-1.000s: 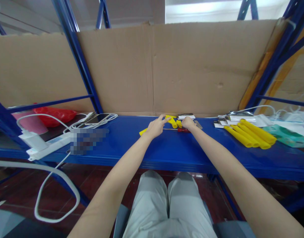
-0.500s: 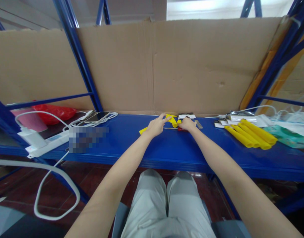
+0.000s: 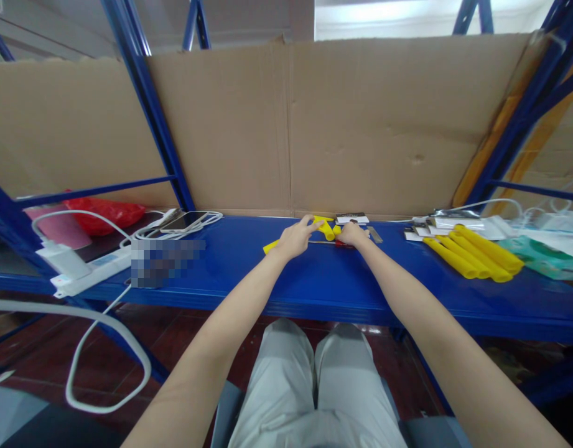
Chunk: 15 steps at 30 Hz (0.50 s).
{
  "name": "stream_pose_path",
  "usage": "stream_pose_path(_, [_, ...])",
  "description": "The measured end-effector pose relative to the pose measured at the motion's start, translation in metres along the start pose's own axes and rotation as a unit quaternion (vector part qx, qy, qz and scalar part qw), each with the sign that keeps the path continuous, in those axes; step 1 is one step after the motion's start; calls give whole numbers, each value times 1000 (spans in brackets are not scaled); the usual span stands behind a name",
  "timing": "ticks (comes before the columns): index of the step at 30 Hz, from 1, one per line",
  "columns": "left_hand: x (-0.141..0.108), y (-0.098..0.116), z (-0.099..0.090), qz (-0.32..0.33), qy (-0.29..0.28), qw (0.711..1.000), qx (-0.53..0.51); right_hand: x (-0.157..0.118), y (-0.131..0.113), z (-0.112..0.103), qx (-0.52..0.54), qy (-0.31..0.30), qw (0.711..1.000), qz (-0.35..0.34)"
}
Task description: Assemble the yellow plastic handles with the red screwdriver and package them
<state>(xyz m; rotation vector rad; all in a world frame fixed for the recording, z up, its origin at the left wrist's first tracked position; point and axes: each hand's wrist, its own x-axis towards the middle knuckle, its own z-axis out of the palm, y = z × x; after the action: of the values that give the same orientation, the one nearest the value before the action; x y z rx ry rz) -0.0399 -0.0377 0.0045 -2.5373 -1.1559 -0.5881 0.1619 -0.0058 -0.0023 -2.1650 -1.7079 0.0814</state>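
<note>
At the frame's centre, your right hand (image 3: 353, 234) curls over the red item (image 3: 343, 244); just left and higher, your left hand (image 3: 293, 239) reaches to the yellow piece (image 3: 328, 233). I cannot tell whether either grips. A loose hold could let the yellow piece roll. Your right hand covers more red than a second ago.

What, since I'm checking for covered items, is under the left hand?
A yellow piece pokes out beside the left hand, on the blue shelf; whatever the hand itself covers cannot be seen.
</note>
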Motion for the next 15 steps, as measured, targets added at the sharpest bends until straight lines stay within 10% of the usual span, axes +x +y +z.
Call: stream_pose_path(15, [0,1,1,0,-5,1000,1,-3,-8,-4,-41,-32,999,9])
